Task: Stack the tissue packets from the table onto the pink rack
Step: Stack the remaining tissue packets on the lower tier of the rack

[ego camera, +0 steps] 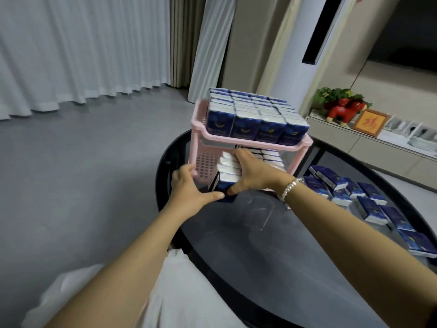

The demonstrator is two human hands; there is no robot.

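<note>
A two-tier pink rack stands at the far edge of a dark round glass table. Its upper shelf is filled with upright blue-and-white tissue packets. At the mouth of the lower shelf a row of several packets is squeezed between both hands. My left hand presses the near end of the row beside the rack's left wall. My right hand lies over the top and right side. More packets sit deeper in the lower shelf. Loose packets lie scattered on the table's right side.
Grey floor and white curtains lie to the left. A low cabinet at the right carries a red horse figure, a plant and a framed picture. My white clothing shows at the bottom, against the table's near edge.
</note>
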